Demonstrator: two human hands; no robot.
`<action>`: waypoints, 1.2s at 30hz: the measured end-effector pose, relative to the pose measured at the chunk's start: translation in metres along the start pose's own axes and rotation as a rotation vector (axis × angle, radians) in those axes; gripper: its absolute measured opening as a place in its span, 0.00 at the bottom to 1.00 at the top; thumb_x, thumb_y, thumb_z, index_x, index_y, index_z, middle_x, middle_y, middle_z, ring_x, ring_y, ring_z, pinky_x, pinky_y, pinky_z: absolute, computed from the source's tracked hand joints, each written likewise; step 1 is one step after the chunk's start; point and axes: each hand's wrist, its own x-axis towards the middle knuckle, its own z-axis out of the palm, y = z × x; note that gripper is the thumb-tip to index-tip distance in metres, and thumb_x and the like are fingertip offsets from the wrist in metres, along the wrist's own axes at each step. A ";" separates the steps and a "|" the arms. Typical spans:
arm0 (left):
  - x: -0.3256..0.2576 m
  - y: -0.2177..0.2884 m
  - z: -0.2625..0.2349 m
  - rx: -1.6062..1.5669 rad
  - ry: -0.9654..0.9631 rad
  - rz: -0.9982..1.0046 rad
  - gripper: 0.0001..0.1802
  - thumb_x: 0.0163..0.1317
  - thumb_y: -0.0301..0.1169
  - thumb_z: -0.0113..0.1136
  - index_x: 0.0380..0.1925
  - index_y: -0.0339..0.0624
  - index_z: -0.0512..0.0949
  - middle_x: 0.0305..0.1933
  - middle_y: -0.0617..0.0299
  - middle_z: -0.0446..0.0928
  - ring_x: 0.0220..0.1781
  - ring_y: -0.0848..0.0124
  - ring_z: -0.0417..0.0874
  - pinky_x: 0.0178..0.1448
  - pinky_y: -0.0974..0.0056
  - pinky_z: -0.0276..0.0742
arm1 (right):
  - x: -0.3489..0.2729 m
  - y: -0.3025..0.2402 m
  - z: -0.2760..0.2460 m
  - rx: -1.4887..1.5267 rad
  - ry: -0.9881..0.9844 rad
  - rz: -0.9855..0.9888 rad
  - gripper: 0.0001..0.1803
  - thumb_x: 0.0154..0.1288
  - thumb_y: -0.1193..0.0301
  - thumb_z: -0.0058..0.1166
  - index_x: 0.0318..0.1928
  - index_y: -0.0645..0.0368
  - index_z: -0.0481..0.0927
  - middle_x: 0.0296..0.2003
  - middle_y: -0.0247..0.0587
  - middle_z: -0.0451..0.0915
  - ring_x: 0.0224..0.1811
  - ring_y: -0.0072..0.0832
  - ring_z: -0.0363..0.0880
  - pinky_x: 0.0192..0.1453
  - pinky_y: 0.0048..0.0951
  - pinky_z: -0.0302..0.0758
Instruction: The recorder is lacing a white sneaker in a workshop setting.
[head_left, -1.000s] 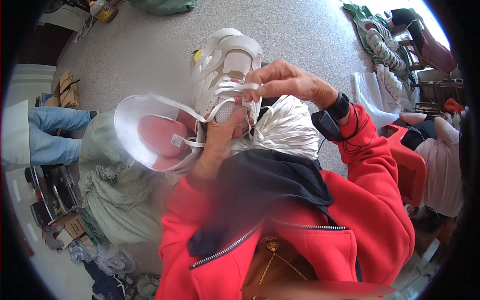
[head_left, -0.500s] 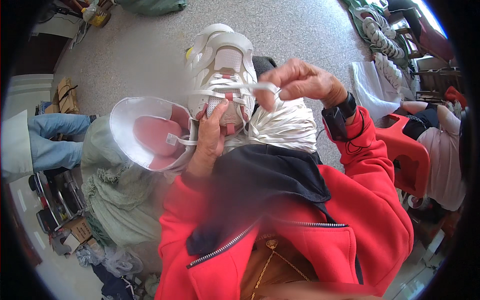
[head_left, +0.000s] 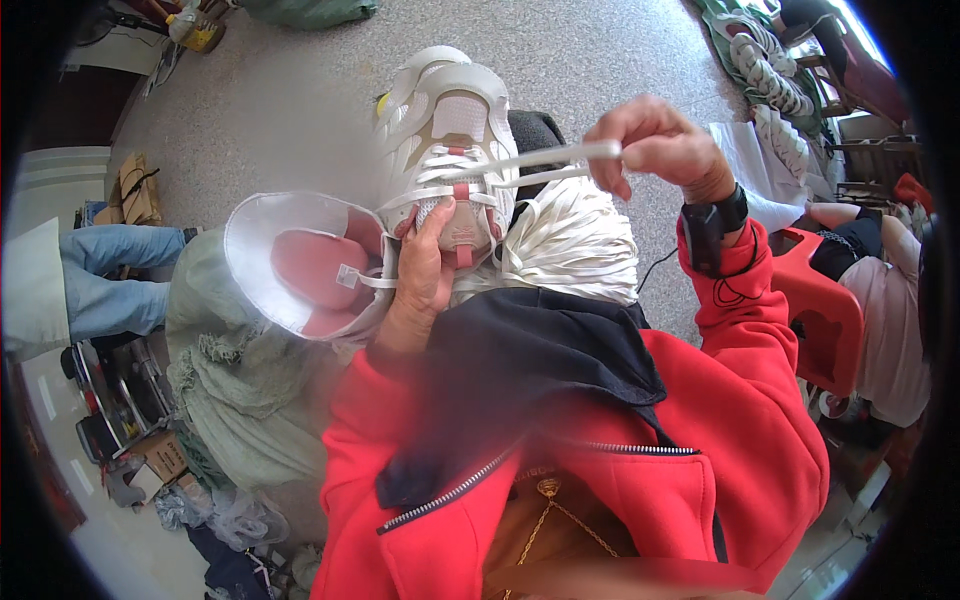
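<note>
A white and beige sneaker with pink trim rests at my lap, toe pointing away from me. My left hand grips it by the tongue and collar, thumb pressed on top. A white shoelace is threaded through part of the eyelets. Its free length runs out to my right hand, whose fingers are closed on it, holding it taut to the right of the shoe. Beneath that hand lies a thick bundle of white laces. Left of the sneaker is a white shoe upper with pink lining, its opening facing up.
A dark cloth covers my lap. Grey-green sacking lies at the left, near a person's jeans. A red plastic stool stands at the right, beside another seated person. Several white shoes lie at the far right.
My right hand has moved right and slightly up, drawing the lace out from the sneaker so it is stretched tight. My left hand keeps its hold on the shoe.
</note>
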 end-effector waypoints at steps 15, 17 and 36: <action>-0.002 0.003 0.004 0.050 0.002 -0.004 0.18 0.67 0.32 0.55 0.56 0.42 0.73 0.49 0.58 0.80 0.47 0.64 0.84 0.50 0.58 0.83 | 0.024 0.020 0.012 0.101 0.142 -0.257 0.11 0.76 0.68 0.43 0.46 0.56 0.79 0.28 0.37 0.77 0.33 0.31 0.77 0.62 0.46 0.69; 0.000 0.000 0.000 0.032 0.024 0.003 0.19 0.66 0.32 0.55 0.56 0.42 0.73 0.50 0.58 0.80 0.48 0.64 0.84 0.51 0.57 0.82 | 0.022 0.022 0.014 0.283 0.169 -0.118 0.11 0.76 0.67 0.45 0.48 0.57 0.79 0.25 0.34 0.75 0.26 0.25 0.74 0.51 0.37 0.76; -0.003 0.002 0.008 0.015 0.010 0.115 0.21 0.66 0.33 0.57 0.58 0.43 0.72 0.51 0.61 0.79 0.50 0.66 0.82 0.54 0.58 0.80 | -0.022 -0.017 0.010 -0.198 0.103 0.212 0.13 0.70 0.68 0.53 0.33 0.66 0.82 0.21 0.32 0.76 0.22 0.17 0.73 0.25 0.22 0.68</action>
